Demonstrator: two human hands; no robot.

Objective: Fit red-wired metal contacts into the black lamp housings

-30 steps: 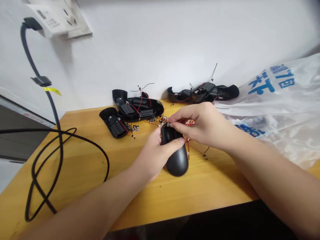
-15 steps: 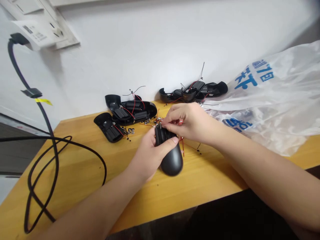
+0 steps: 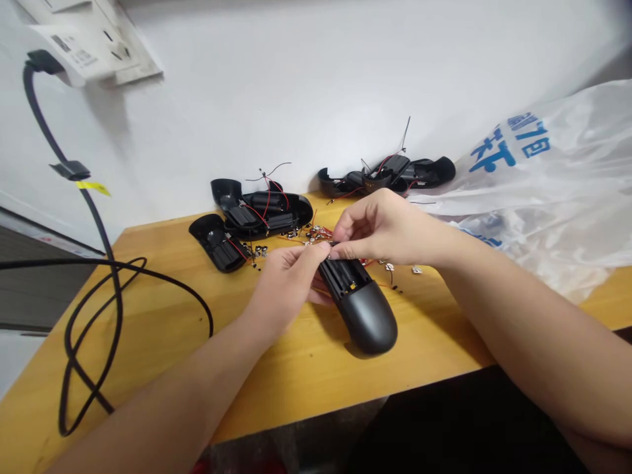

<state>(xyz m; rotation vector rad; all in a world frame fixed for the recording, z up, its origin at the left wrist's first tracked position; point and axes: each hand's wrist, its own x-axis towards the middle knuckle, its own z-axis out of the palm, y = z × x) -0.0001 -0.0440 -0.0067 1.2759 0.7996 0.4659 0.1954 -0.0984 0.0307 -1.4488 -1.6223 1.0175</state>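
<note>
Currently the black casing [image 3: 370, 319] is lying tilted over the bench [image 3: 296, 401], its rounded end pointing toward the person and its slotted compartment facing up. The left hand [image 3: 289, 280] is gripping the casing at its far end, thumb on top and fingers curling under the left side. The right hand [image 3: 382, 227] is bringing thumb and forefinger close together at that same end; whether they are pinching a tiny part, I cannot tell, as the fingertips are hiding it. Beyond the casing, red wires [image 3: 323, 232] are lying loose, and small metal pieces [image 3: 261, 251] are sitting to its left. Wired black shells [image 3: 269, 214] are resting farther behind it.

Since the left hand is holding only the far end, a firm push there could be making the rounded end swing or the casing slip. A small part could be springing away among the metal pieces if the pinch loosens. Stray wires are lying near enough to be snagging under the casing if it turns.
</note>
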